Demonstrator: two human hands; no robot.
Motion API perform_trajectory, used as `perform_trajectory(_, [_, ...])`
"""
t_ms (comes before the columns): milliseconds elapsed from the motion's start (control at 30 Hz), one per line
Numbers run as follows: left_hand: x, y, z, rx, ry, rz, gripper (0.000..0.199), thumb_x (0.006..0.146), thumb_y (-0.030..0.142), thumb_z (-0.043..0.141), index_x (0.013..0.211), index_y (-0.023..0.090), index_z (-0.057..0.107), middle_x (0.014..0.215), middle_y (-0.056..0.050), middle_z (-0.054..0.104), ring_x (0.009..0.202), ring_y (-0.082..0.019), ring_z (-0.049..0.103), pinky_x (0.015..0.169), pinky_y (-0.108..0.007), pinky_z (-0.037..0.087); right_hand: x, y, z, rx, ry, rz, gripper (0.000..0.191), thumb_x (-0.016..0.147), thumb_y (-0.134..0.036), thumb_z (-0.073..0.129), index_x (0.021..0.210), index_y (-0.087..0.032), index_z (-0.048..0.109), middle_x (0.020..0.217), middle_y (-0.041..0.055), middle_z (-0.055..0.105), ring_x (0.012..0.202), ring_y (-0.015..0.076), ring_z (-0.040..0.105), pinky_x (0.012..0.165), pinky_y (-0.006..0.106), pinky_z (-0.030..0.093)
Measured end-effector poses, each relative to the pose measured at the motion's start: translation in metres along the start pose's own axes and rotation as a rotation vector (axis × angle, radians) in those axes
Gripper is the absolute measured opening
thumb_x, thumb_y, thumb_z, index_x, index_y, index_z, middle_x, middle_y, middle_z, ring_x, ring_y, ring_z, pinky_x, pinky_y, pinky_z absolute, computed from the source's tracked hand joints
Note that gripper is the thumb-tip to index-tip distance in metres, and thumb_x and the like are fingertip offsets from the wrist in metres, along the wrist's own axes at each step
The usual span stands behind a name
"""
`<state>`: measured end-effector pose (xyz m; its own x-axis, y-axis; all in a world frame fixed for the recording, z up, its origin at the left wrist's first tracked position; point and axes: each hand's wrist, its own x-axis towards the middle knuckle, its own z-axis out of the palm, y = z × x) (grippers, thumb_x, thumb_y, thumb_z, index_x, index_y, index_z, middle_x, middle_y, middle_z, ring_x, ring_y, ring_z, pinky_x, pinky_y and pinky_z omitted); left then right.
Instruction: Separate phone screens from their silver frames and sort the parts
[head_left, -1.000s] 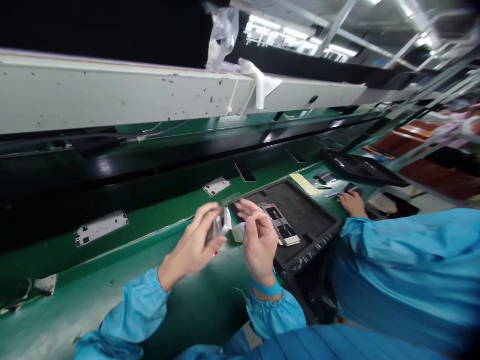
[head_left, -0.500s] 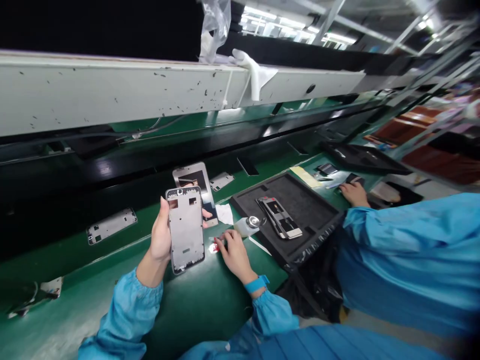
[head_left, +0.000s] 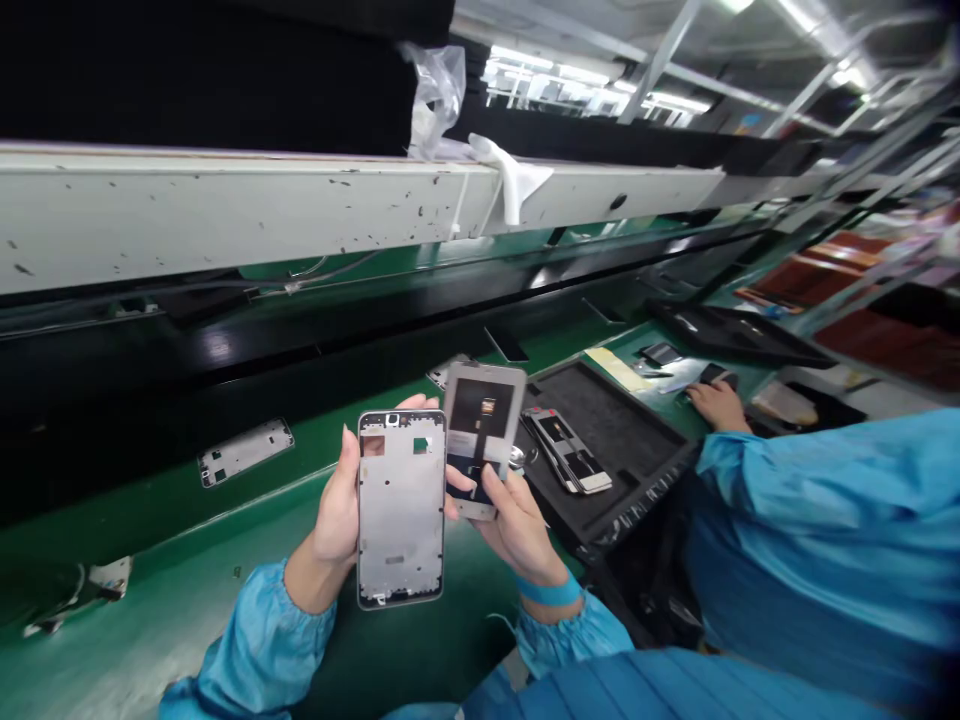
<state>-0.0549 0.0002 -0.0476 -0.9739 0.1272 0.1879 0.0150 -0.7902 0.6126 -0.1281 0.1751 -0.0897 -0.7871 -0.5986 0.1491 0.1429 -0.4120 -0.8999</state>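
Note:
A grey phone frame (head_left: 401,530) with small cutouts stands nearly upright, facing me, in my left hand (head_left: 337,515). The thumb lies along its left edge and the fingers wrap behind it. Just to the right, my right hand (head_left: 519,525) pinches the lower part of a phone screen panel (head_left: 498,448), its thumb across the front. The panel has a pale border, a dark back and a flex strip. Fingertips of my left hand show at the panel's lower left edge. Behind the panel, a metal-topped bottle (head_left: 517,456) is mostly hidden.
A black foam tray (head_left: 626,405) at right holds several phone panels (head_left: 574,450). On the dark belt behind lie another phone frame (head_left: 247,450) and a dark panel (head_left: 506,343). A co-worker's hand (head_left: 718,403) rests on a dark object beyond a yellow strip (head_left: 619,368).
My right hand has left the red-and-white scrap on the bench and taken hold of the screen panel. Panel and frame have moved right, and the panel now sits beside the frame.

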Motion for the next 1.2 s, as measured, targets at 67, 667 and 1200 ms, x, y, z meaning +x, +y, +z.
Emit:
perform_trajectory(67, [0.001,0.002,0.0,-0.026,0.002,0.065,0.085,0.101,0.078,0.054,0.161,0.019,0.052,0.112,-0.017,0.081,0.081,-0.028,0.078,0.077,-0.041,0.062,-0.005,0.003,-0.005,0.019,0.102,0.013,0.049,0.097,-0.064,0.076,0.126,-0.026,0.076,0.104,0.0089,0.078,0.08,0.0247,0.076,0.076,0.043,0.067])
perform_trajectory(667, [0.027,-0.015,-0.022,0.212,0.434,0.389,0.083,0.097,0.08,0.062,0.163,0.032,0.048,0.125,-0.01,0.079,0.093,-0.023,0.08,0.082,-0.037,0.066,-0.018,-0.011,-0.034,-0.934,-0.163,-0.351,0.065,0.107,-0.062,0.06,0.165,-0.034,0.053,0.148,0.0134,0.062,0.136,0.0342,0.064,0.117,0.052,0.056])
perform_trajectory(1200, [0.018,0.005,-0.023,0.374,0.303,0.536,0.059,0.094,0.068,0.077,0.138,0.033,0.062,0.137,-0.01,0.072,0.109,-0.029,0.08,0.099,-0.05,0.066,-0.016,-0.03,-0.041,-1.075,-0.24,-0.349,0.059,0.099,-0.057,0.076,0.153,-0.035,0.067,0.139,0.0127,0.071,0.129,0.034,0.07,0.11,0.05,0.061])
